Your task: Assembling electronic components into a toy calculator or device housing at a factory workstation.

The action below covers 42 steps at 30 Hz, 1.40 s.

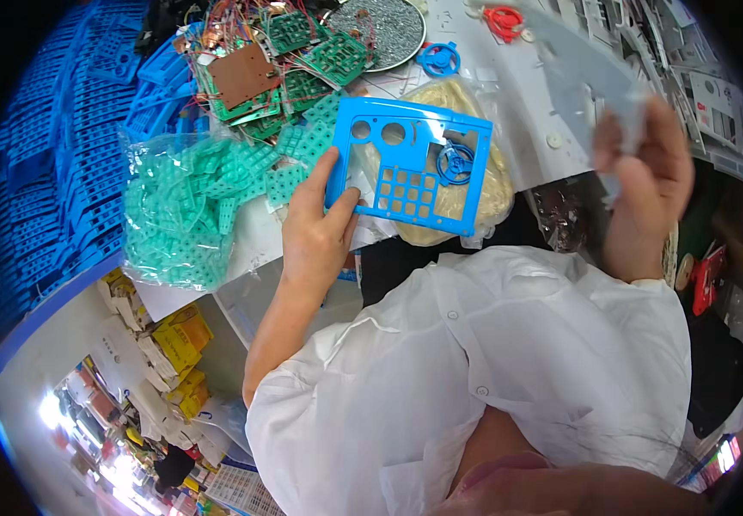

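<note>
My left hand (315,224) grips the left edge of a blue plastic panel (371,155), thumb in front. The panel has a grid of small square holes, round holes and larger cut-outs. Through one cut-out shows a small blue wheel-shaped part (455,163). Off to the right, my right hand (655,181) is closed on a corner of a thin grey flat panel (582,82), smeared by motion. Beneath the blue panel lies a clear bag of pale yellow material (492,206).
Stacked blue plastic housings (53,163) fill the left. Nearer stands a clear bag of green rubber keypads (191,215). Behind are wired green circuit boards (337,56) and a round tray of small metal pieces (406,52). White and grey panels (715,107) pile at the right.
</note>
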{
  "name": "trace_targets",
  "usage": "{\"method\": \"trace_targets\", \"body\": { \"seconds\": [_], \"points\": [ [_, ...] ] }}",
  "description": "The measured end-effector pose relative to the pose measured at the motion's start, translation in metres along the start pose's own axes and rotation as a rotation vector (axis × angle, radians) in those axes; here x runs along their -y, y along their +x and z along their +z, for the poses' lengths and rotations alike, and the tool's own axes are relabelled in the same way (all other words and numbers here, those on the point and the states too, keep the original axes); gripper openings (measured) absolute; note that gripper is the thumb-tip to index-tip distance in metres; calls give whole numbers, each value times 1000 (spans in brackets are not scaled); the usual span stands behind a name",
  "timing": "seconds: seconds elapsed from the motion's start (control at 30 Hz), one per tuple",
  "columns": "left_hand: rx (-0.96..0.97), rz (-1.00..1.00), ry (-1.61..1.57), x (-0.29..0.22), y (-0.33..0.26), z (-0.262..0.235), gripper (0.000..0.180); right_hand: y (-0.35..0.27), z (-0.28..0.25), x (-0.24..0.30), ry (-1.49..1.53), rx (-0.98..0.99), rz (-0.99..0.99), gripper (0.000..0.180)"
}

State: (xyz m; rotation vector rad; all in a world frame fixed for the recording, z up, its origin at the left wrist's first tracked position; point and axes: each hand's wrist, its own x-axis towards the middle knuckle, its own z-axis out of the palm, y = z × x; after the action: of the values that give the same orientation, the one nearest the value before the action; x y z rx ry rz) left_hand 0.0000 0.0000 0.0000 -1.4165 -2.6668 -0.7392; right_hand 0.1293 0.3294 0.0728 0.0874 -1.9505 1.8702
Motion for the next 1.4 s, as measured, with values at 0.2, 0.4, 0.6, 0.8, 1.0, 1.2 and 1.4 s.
{"method": "trace_targets", "body": {
  "seconds": [0.2,0.4,0.6,0.8,1.0,1.2,1.4],
  "points": [
    [47,-49,-67,2,0,13,40,-2,36,-20,-365,200,-10,50],
    [-134,-419,-724,-6,-7,16,64,-12,105,-51,-768,403,-279,54],
    [-371,-799,-1184,-26,-10,32,60,-16,128,-59,-786,490,-246,52],
    [-358,-834,-1041,-35,-5,41,65,12,81,-46,-782,351,-180,43],
    [-327,-857,-1146,-27,-1,45,55,27,47,-74,-861,439,69,36],
    [-620,-840,-1449,-34,4,39,46,13,55,-56,-396,301,231,36],
    [-707,-696,-1528,-62,-3,42,43,-9,70,-49,-468,275,238,34]
  ]
}}
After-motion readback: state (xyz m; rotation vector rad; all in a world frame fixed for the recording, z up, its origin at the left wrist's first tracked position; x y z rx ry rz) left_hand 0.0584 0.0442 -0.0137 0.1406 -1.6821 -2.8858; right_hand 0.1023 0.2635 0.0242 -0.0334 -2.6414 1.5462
